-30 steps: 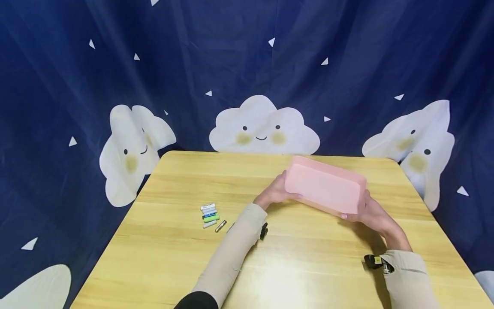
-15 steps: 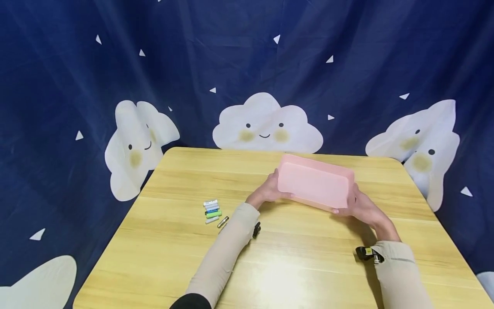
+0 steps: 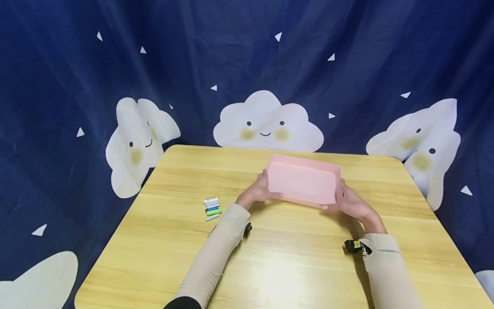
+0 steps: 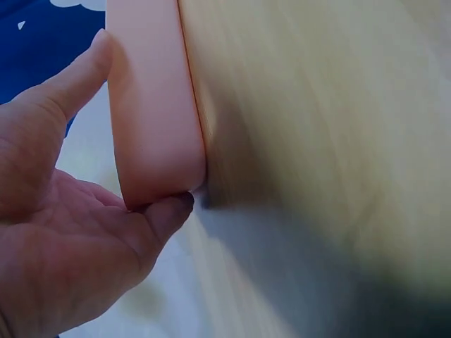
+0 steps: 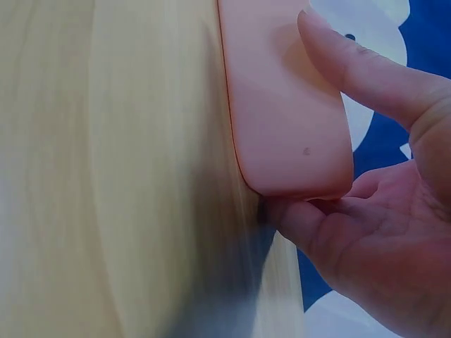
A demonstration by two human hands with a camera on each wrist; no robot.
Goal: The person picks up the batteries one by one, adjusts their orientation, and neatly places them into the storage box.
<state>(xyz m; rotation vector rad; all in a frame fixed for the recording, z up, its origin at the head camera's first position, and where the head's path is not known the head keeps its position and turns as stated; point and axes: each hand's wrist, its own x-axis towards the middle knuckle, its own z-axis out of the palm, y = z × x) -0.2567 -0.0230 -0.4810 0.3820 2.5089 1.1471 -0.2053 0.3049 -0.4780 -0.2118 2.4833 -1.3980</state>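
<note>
Tray (image 3: 301, 182), pink and shallow, its open side up and leaning toward the person, spans the two hands over the far half of the desk (image 3: 390, 193). The left hand (image 3: 257, 189) and right hand (image 3: 353, 201) each have their fingers clamped on one short end. Whether its base touches the desk I cannot tell (the wrist views bring its lower edge close, no more). Should one hand ease off first, I'd expect that end to dip and twist the tray; the walls look smooth, so a light hold might slide. The left sleeve (image 3: 218, 249) lies just beside some small cylinders (image 3: 213, 209), and a careless sweep could set them rolling.
</note>
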